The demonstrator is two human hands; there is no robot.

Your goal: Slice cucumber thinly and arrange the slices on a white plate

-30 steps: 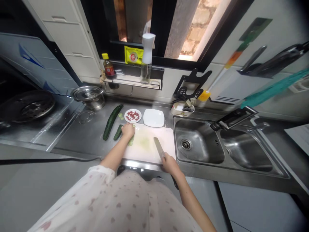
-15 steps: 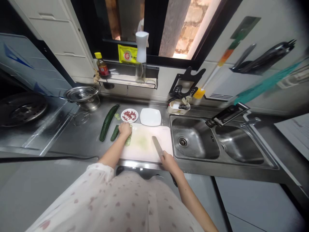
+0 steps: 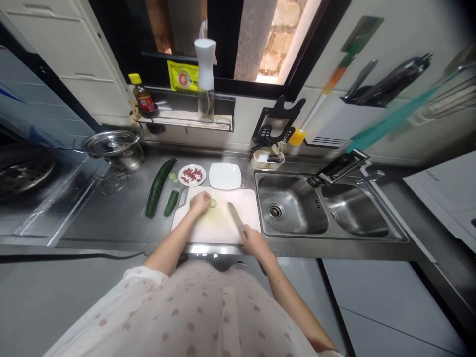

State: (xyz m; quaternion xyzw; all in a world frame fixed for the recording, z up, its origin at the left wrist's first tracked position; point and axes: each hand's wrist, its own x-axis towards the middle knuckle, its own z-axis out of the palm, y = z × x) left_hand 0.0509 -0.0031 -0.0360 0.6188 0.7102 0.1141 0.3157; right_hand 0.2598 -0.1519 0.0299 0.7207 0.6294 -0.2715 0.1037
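My left hand (image 3: 200, 203) rests curled over cucumber slices (image 3: 212, 203) near the back left of a white cutting board (image 3: 226, 228). My right hand (image 3: 252, 241) is closed on the handle of a knife (image 3: 235, 217), whose blade lies over the board's right half, pointing away from me. A whole cucumber (image 3: 156, 187) and a short cucumber piece (image 3: 171, 202) lie on the steel counter left of the board. A few loose slices (image 3: 172, 176) sit beside the whole cucumber.
Behind the board stand a small plate of chopped red chilli (image 3: 192, 175) and a white square plate (image 3: 224, 176). A double sink (image 3: 323, 213) lies to the right, a lidded steel pot (image 3: 111, 147) at back left. Bottles stand on a wall shelf (image 3: 186, 119).
My left hand has drawn the cucumber slices from the board's left edge toward its middle. The knife hand has stayed in place. The view has shifted to the right.
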